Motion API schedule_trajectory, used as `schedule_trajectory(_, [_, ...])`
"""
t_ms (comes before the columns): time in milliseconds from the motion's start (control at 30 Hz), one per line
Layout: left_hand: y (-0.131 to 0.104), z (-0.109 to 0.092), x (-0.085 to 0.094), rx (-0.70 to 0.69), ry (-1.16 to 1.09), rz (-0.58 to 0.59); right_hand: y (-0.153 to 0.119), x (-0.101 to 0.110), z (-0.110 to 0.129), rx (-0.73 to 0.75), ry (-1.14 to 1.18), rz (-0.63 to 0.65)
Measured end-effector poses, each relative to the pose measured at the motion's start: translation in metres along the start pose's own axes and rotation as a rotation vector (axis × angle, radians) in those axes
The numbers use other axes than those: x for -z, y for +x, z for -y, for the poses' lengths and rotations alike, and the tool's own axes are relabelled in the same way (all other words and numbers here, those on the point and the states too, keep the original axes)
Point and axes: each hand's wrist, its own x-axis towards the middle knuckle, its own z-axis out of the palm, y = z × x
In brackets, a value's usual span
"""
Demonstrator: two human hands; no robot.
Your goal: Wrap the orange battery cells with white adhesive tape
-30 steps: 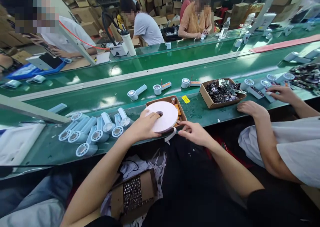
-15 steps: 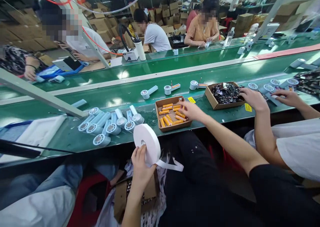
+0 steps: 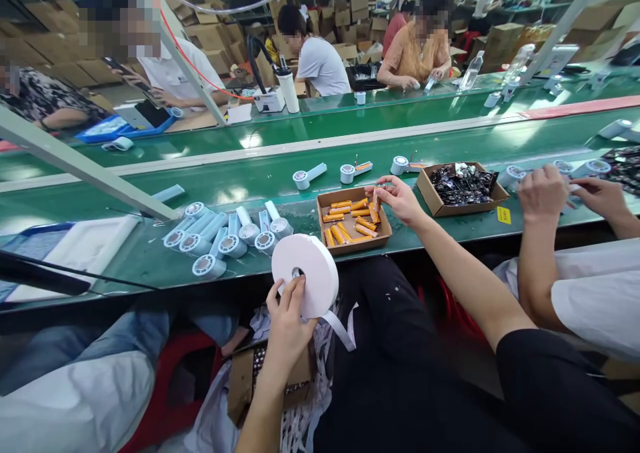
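My left hand grips a large white roll of tape, fingers at its core hole and thumb at its lower edge. A loose tape end hangs from the roll over my lap. Above the right side of a small cardboard tray, my right hand pinches an orange battery, which is tilted up on end. Several more orange batteries lie in the tray. Left of it, pale blue handheld fan bodies with round heads lie in a cluster on the green bench.
Three fan bodies lie on the green belt beyond the tray. A box of dark circuit parts stands to the right, near a co-worker's hands. A slanting metal post crosses at left. Below is an open carton.
My right hand has risen from inside the tray with a battery tipped up in its fingers. The tape roll has turned to face me more and its loose end has swung.
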Motion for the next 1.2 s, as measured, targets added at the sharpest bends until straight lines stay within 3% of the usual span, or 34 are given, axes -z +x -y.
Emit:
schedule_trajectory(100, [0.01,-0.013,0.003,-0.038,0.026,0.014,-0.031,-0.014,0.033,-0.108,0.091,0.08])
schedule_trajectory(200, [0.019,-0.028,0.004,-0.074,0.063,0.027,-0.06,-0.026,0.053,-0.185,0.024,0.193])
schedule_trajectory(433, [0.028,-0.046,0.003,-0.117,0.138,0.076,-0.097,-0.032,0.06,-0.057,-0.451,0.273])
schedule_trajectory(600, [0.029,-0.046,0.0,-0.091,0.11,0.1,-0.098,-0.031,0.058,-0.062,-0.349,0.296])
schedule_trajectory(767, [0.016,-0.045,-0.025,0.093,-0.071,0.026,-0.119,-0.032,0.031,-0.165,-0.012,0.179])
schedule_trajectory(900, [-0.013,-0.052,-0.048,0.168,-0.182,0.061,-0.166,-0.018,-0.009,-0.299,-0.242,0.292])
schedule_trajectory(967, [-0.027,-0.057,-0.056,0.188,-0.208,0.131,-0.19,-0.012,-0.029,-0.257,-0.424,0.306])
schedule_trajectory(1067, [-0.04,-0.062,-0.065,0.22,-0.23,0.223,-0.217,-0.009,-0.053,-0.087,-0.616,0.108])
schedule_trajectory(1133, [-0.041,-0.065,-0.069,0.207,-0.239,0.234,-0.229,-0.008,-0.064,-0.016,-0.721,-0.094])
schedule_trajectory(1200, [-0.039,-0.067,-0.071,0.175,-0.241,0.212,-0.236,-0.005,-0.07,0.012,-0.785,-0.185])
